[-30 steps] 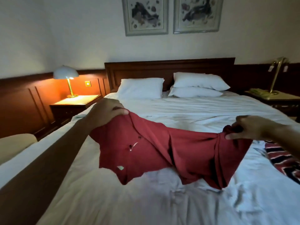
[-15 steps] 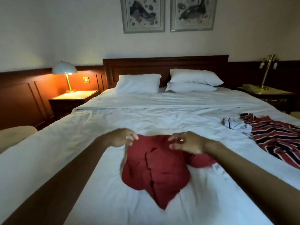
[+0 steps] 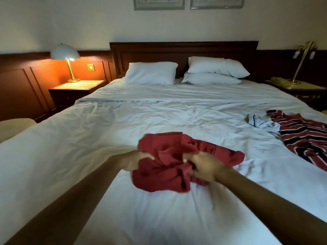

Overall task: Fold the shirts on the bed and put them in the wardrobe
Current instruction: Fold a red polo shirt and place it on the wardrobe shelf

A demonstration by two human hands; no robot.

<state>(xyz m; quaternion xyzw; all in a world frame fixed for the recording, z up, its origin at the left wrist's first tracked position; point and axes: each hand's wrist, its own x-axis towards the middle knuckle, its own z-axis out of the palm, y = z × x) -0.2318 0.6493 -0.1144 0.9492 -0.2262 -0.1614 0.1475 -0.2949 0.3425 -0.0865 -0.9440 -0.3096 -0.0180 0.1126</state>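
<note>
Left grip: pinches the left edge of the crumpled dark red cotton shirt, one digit lying over the cloth and the others at its edge; motion blur hides the finer detail.
Right grip: fingers curled tight into a bunch of the red shirt's cloth, just right of the left grip, with a fold of cloth between the two.
Red shirt: a rumpled heap on the white-sheeted double bed, spreading beyond, below and to the right of both grips.
Striped shirt: a red, dark and white striped garment, spread loosely on the bed well to the right of the right grip, near the bed's right edge.
White garment: pale cloth with thin dark lines, crumpled, touching the striped shirt's left side and far beyond the right grip.
Pillows: three white ones, far beyond both grips, against the dark wooden headboard; the two on the right are stacked.
Lit lamp: white shade on a brass stem, on a wooden nightstand far beyond and left of the left grip.
Brass lamp: unlit, far beyond and right of the right grip.
</note>
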